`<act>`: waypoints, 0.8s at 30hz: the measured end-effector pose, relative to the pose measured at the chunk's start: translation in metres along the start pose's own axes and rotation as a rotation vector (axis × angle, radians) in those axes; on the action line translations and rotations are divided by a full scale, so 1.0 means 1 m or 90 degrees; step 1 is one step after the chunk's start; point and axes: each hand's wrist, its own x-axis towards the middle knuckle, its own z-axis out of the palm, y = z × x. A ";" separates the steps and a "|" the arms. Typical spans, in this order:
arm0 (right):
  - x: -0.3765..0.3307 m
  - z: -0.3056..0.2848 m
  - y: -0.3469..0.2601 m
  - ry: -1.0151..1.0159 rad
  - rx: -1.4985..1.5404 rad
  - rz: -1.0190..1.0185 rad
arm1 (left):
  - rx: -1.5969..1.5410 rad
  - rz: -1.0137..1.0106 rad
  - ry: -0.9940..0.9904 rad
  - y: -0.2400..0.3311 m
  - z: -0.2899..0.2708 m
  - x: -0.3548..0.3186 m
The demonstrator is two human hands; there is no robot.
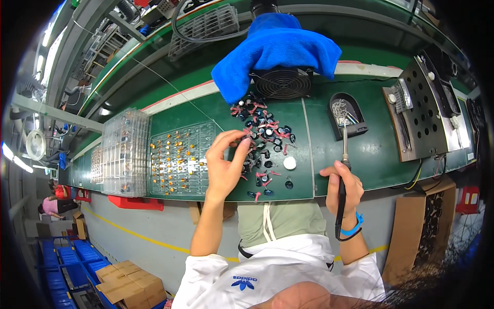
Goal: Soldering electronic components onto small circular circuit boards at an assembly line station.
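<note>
My right hand point(346, 186) is closed around the black handle of a soldering iron point(345, 149). The iron's metal shaft points away from me, and its tip is at the near end of a small black tray point(356, 130) with curly metal shavings inside. Over the left edge of a loose pile of small round black parts with pink wires point(267, 131), my left hand point(225, 160) pinches thumb and forefinger together on a small dark part, mostly hidden by the fingertips. A white round pad point(289, 162) lies beside the pile.
Left of the pile, a clear tray point(181, 159) holds rows of small orange-tipped parts, beside stacked clear trays point(123, 154). A fan point(283, 83) draped with a blue cloth point(280, 49) stands behind. A perforated metal station point(422, 110) and a cardboard box point(401, 232) are at right.
</note>
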 end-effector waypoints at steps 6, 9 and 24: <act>0.003 0.004 -0.005 -0.027 0.051 0.020 | 0.102 0.013 -0.023 0.000 -0.013 0.006; -0.006 0.005 -0.017 -0.125 0.055 -0.014 | 0.104 0.038 0.051 0.015 -0.019 -0.006; -0.002 0.035 -0.034 -0.234 -0.022 -0.045 | 0.157 0.198 -0.288 -0.045 0.008 -0.180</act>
